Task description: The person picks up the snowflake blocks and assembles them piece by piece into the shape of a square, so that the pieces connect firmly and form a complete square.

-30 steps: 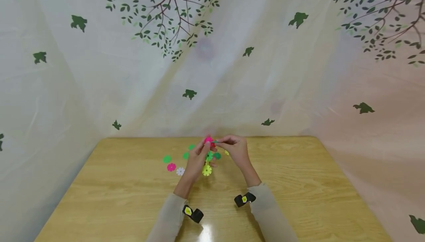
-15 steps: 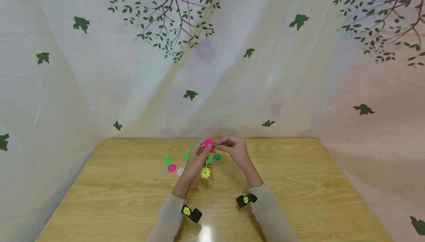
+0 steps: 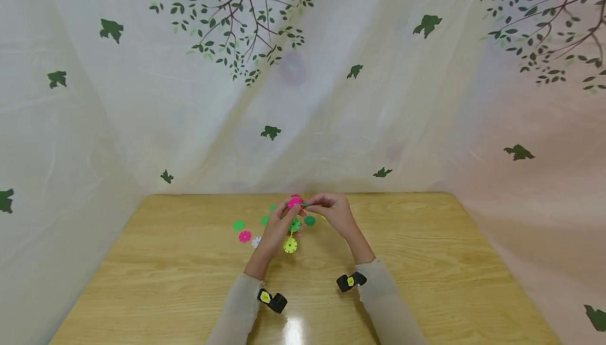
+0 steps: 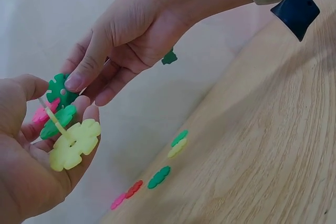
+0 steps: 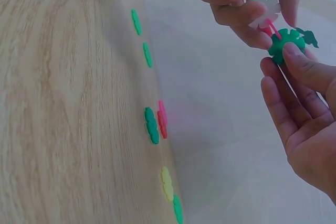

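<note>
1. L hand (image 3: 279,224) holds a chain (image 4: 65,115) of joined discs, thumb & fingers curled on it; R hand (image 3: 337,212) pinches a dk green held disc (image 4: 56,87) btw thumb & fingers; hands close together, raised nr table's far edge
2. Key relation: held disc sits just R of chain's pink disc (image 3: 294,202), btw the two hands' fingertips; edge-on in head view, its flat running approx L–R toward the pink; R wrist view has a pink edge reaching its rim, can't tell if slotted or only touching
3. Chain's long axis runs roughly toward the person: pink at far end, then green disc (image 3: 295,225), yellow disc (image 4: 83,142) nearest the body; L hand nearer chain, R hand nearer held disc
4. Spare discs lie on table (image 3: 426,261): loose green (image 3: 239,225), loose pink (image 3: 244,236) & white (image 3: 256,242) L of L hand; spare dk green (image 3: 310,221) btw hands; red (image 4: 135,188) shows in L wrist view
5. Behind: printed curtain (image 3: 189,98)
</note>
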`<state>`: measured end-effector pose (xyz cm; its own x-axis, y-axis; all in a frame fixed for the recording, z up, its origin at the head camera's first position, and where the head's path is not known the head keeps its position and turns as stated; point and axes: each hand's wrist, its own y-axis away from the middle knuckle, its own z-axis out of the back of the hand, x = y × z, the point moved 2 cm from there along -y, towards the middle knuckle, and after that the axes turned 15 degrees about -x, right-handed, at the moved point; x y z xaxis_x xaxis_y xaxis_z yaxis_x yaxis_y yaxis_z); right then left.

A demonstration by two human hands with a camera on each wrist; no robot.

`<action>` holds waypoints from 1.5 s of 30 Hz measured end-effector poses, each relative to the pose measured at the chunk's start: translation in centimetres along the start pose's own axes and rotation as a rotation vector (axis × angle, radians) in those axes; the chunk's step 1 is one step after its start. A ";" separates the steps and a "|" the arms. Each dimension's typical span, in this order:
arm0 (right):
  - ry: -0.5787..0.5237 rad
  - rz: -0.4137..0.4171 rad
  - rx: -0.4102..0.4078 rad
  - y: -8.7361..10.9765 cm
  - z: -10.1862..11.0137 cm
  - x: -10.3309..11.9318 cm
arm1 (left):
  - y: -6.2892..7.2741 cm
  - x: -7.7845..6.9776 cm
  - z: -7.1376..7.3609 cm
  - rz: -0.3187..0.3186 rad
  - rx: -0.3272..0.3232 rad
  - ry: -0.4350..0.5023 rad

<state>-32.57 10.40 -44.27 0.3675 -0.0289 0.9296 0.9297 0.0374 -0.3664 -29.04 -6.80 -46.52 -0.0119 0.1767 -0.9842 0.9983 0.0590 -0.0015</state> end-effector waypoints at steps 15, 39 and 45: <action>0.034 -0.018 0.099 0.2 -0.1 0.0 | -0.4 0.4 0.3 0.000 -0.094 -0.029; 0.378 -0.054 0.201 -3.4 4.7 -2.6 | -1.1 0.7 1.2 -0.005 -0.146 -0.001; 0.507 -0.047 0.257 -3.8 4.9 -4.1 | -1.1 0.9 1.3 -0.001 -0.151 -0.029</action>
<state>-37.75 15.24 -46.49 0.3507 -0.5100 0.7854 0.9328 0.2646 -0.2448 -30.07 -8.02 -47.64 -0.0090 0.1479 -0.9890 0.9782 0.2063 0.0219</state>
